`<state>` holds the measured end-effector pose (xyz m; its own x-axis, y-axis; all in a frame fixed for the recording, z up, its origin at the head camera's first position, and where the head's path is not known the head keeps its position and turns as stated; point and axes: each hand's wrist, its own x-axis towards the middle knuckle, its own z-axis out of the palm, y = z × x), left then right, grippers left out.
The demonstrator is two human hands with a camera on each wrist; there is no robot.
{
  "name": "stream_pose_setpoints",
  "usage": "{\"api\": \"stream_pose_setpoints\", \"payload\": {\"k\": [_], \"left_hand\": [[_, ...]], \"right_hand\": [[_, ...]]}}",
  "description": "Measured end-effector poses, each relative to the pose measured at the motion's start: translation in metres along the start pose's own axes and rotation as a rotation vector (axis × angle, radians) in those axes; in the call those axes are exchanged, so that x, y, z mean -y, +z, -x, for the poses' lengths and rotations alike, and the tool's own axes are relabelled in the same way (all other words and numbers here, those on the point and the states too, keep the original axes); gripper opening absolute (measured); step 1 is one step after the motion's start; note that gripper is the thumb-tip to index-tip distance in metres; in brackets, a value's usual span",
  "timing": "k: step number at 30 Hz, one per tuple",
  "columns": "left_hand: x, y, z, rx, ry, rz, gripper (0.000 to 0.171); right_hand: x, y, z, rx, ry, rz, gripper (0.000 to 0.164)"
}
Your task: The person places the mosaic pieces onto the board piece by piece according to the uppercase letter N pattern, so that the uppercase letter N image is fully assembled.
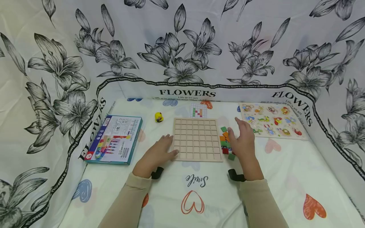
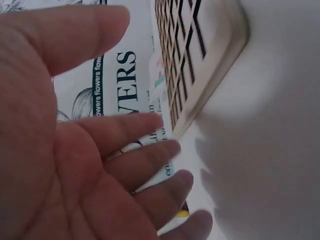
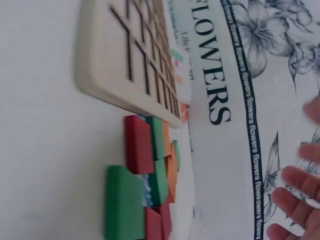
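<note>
Head view only: the flat box (image 1: 115,139) lies at nine o'clock from the grid board (image 1: 198,139), the animal puzzle (image 1: 272,120) between two and three. Left wrist view: palm of the left hand (image 2: 90,160), fingers loosely extended. Right wrist view: thickness of the coloured blocks (image 3: 158,182). The board lies near three o'clock from the left hand, contact indeterminable; the blocks, near nine from the spread-fingered right hand (image 1: 243,142).

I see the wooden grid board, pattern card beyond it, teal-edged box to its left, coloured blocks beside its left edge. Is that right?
No: the head view shows the coloured blocks at the right edge of the wooden grid board, near the right hand. The pattern card beyond it and teal-edged box to its left are correct.
</note>
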<state>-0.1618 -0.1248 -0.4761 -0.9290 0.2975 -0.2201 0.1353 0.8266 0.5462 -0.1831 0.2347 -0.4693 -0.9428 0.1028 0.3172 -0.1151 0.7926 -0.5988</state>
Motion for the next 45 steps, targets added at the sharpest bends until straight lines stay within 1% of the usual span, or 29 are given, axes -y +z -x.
{"api": "stream_pose_setpoints", "payload": {"k": [1,3,5,8,9,11,13,16,19,22,25,30,33,36,38,40,42,44,45], "left_hand": [[0.001,0.002,-0.001,0.030,0.009,0.029,0.083],[0.001,0.006,-0.002,0.060,0.032,0.050,0.083],[0.001,0.008,-0.003,0.059,0.043,0.035,0.083],[0.000,0.011,-0.003,0.042,0.045,-0.025,0.081],[0.000,0.012,-0.003,0.038,0.044,-0.043,0.080],[0.000,0.013,-0.003,0.036,0.048,-0.070,0.079],[0.000,0.014,-0.003,0.037,0.053,-0.075,0.078],[0.001,0.014,-0.002,0.039,0.059,-0.074,0.078],[-0.001,0.013,0.000,0.037,0.062,-0.065,0.078],[-0.002,0.012,0.000,0.033,0.066,-0.060,0.078],[-0.002,0.013,0.001,0.031,0.063,-0.062,0.078],[-0.002,0.012,0.003,0.033,0.057,-0.070,0.078],[-0.003,0.011,0.003,0.032,0.052,-0.072,0.078],[-0.004,0.011,0.003,0.030,0.048,-0.075,0.078],[-0.005,0.012,0.003,0.025,0.050,-0.074,0.077],[-0.005,0.012,0.003,0.022,0.051,-0.074,0.077],[-0.006,0.012,0.004,0.022,0.052,-0.077,0.077],[-0.006,0.012,0.003,0.021,0.051,-0.080,0.077],[-0.006,0.012,0.003,0.022,0.050,-0.080,0.077]], "right_hand": [[-0.002,-0.003,-0.004,0.000,0.030,0.005,0.050],[-0.005,-0.008,-0.013,0.048,0.095,0.035,0.040],[-0.009,-0.011,-0.022,0.161,0.173,0.079,0.037],[-0.017,-0.011,-0.036,0.365,0.265,0.121,0.039],[-0.019,-0.010,-0.039,0.421,0.291,0.124,0.040],[-0.023,-0.006,-0.044,0.505,0.323,0.127,0.043],[-0.025,-0.001,-0.046,0.550,0.324,0.139,0.046],[-0.026,0.005,-0.045,0.551,0.301,0.165,0.047],[-0.024,0.010,-0.042,0.520,0.269,0.193,0.046],[-0.023,0.013,-0.041,0.506,0.260,0.203,0.044],[-0.022,0.015,-0.041,0.506,0.265,0.202,0.043],[-0.020,0.016,-0.042,0.506,0.301,0.170,0.043],[-0.018,0.017,-0.042,0.491,0.335,0.141,0.037],[-0.015,0.017,-0.042,0.450,0.340,0.109,0.027],[-0.012,0.017,-0.042,0.402,0.309,0.096,0.023],[-0.006,0.017,-0.043,0.351,0.262,0.070,0.019],[0.001,0.020,-0.046,0.317,0.208,0.034,0.016],[0.009,0.024,-0.049,0.320,0.151,-0.003,0.014],[0.013,0.026,-0.051,0.335,0.127,-0.019,0.013]]}}
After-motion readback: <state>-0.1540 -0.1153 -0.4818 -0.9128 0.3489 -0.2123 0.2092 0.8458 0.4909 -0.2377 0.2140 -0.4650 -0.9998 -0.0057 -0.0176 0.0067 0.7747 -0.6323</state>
